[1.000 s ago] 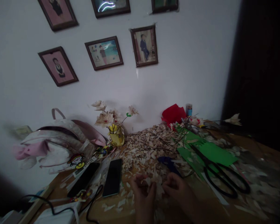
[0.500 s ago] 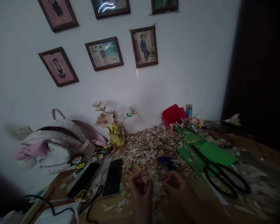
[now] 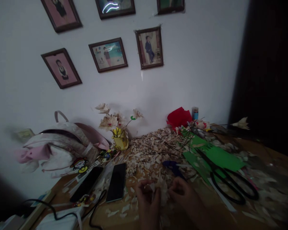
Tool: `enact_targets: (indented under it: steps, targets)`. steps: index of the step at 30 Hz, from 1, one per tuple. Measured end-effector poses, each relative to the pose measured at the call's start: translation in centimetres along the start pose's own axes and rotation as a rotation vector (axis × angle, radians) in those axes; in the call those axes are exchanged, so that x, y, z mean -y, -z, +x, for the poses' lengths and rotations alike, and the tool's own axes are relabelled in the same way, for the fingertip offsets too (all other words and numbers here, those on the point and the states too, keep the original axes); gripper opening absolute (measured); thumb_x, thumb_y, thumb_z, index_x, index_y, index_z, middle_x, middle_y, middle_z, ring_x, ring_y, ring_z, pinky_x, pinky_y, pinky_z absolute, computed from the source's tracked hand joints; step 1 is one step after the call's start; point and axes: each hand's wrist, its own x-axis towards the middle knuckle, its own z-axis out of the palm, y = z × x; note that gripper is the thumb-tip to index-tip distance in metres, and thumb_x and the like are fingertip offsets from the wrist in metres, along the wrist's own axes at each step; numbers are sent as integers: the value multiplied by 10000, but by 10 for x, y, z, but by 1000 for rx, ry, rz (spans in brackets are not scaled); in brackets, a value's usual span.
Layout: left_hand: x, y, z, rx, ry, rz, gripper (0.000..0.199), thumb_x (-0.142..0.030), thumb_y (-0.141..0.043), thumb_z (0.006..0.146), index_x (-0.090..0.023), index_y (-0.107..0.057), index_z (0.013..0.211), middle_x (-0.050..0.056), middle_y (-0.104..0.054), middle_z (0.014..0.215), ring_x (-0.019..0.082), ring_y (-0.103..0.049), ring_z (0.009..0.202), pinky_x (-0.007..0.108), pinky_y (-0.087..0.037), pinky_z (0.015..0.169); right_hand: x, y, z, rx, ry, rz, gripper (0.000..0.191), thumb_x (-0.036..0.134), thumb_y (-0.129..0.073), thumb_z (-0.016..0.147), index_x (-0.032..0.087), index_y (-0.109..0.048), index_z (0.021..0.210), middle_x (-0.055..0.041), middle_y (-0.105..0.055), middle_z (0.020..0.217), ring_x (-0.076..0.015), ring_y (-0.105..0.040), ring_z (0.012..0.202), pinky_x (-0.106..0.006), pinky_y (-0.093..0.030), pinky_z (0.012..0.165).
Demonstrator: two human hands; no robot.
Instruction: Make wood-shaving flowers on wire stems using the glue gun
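Observation:
My left hand is at the front of the table with its fingers closed in a pinch on a pale papery flower. The flower's thin petals spread to the right, into the gap between my hands. My right hand is just right of the petals, thumb and fingers pressed together; anything they hold is too small or dark to make out. Beyond it lies a blue glue gun. Pale dry scraps cover the table behind my hands.
Large black scissors lie on green paper at right. Two phones and a black cable are at left, near a backpack. A yellow pot with pale flowers and red paper stand by the wall.
My left hand has shifted slightly right, and the pale petals show more clearly between my hands. My right hand stays pinched in nearly the same place.

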Motion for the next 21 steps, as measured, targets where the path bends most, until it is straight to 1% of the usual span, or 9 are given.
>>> enact_targets:
  steps: [3,7,11,14,16,18,21]
  targets:
    - [-2,-1,-2,-3,-9,18,336,-299,-653,629,-226,-453,889,-5,-539,841,113,-541,653,215,-442,574,-2,1,1,-18,8,-35,157,316,-535,598,236,-404,629,58,-503,582,-140,-525,597,-247,-396,570]
    - [0,1,-1,-43,-69,24,359,-338,-684,610,-229,-457,866,8,-538,880,131,-560,714,235,-461,622,-3,3,3,-55,25,-62,153,306,-533,591,233,-401,617,58,-476,571,-143,-501,598,-251,-393,572]
    - [9,9,4,17,-76,35,342,-280,-703,605,-227,-462,843,21,-549,897,141,-575,732,252,-480,639,-1,2,2,-69,21,-79,154,309,-533,580,230,-403,605,63,-464,557,-138,-493,585,-247,-382,567]
    - [13,11,4,53,-118,33,307,-256,-694,625,-226,-472,834,19,-551,880,145,-579,763,252,-491,649,0,1,0,-58,32,-109,127,295,-518,603,229,-411,613,59,-489,565,-136,-513,592,-240,-387,565]
    - [14,9,4,37,-158,18,294,-259,-693,632,-225,-475,825,16,-554,874,143,-582,763,239,-488,630,1,1,-1,-79,61,-154,100,271,-503,618,230,-411,612,62,-490,553,-130,-515,583,-234,-386,560]
    - [14,7,3,-5,-182,-3,289,-266,-693,635,-227,-475,820,16,-558,887,134,-583,745,221,-481,604,2,2,-2,-105,92,-200,79,246,-499,623,231,-421,616,67,-483,542,-122,-506,567,-228,-381,557]
    - [15,7,3,-31,-185,-17,275,-256,-685,647,-232,-476,823,16,-550,906,124,-581,732,209,-482,584,1,2,-2,-115,107,-228,69,229,-507,627,230,-438,629,66,-488,548,-118,-494,560,-228,-376,556]
